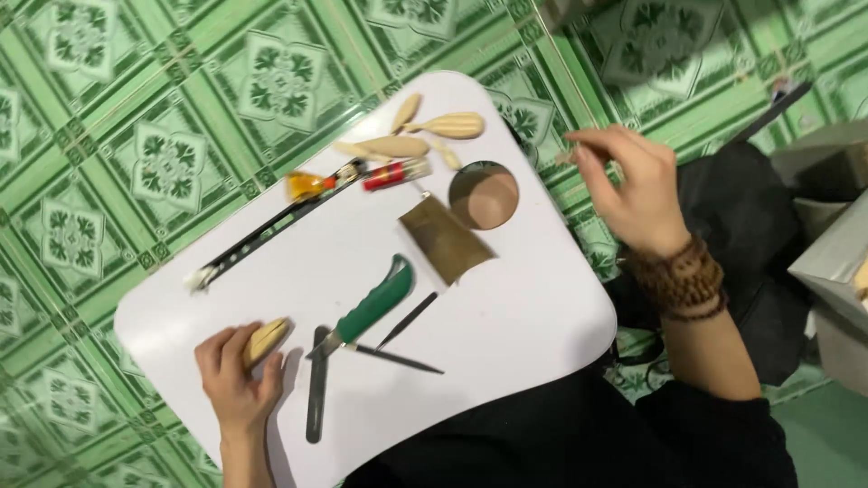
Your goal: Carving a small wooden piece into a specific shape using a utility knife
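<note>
Carved wooden piece (266, 341), pale and oval, lay in our left hand (237, 375) at the lower left of the frame, resting on the white lap table (506, 325). We had the fingers curled over it and the thumb under, so the hand was closed on it; its long axis ran from lower left to upper right. Just to its right lay the green-handled knife (375, 305), blade end toward the wood and handle angled up to the right, with a dark flat file (316, 387) and two thin dark tools (404, 343) beside it. All of these sat much nearer our left hand than our right.

Our right hand (633, 185), beads at the wrist, hung off the table's right edge at the upper right, fingertips drawn together on something small and blurred that we could not make out.

Near the top edge of the table lay more pale carved pieces (425, 136), a brown sheet (445, 239) and a round cup hole (484, 195). Green patterned floor tiles (172, 136) surrounded the table.
</note>
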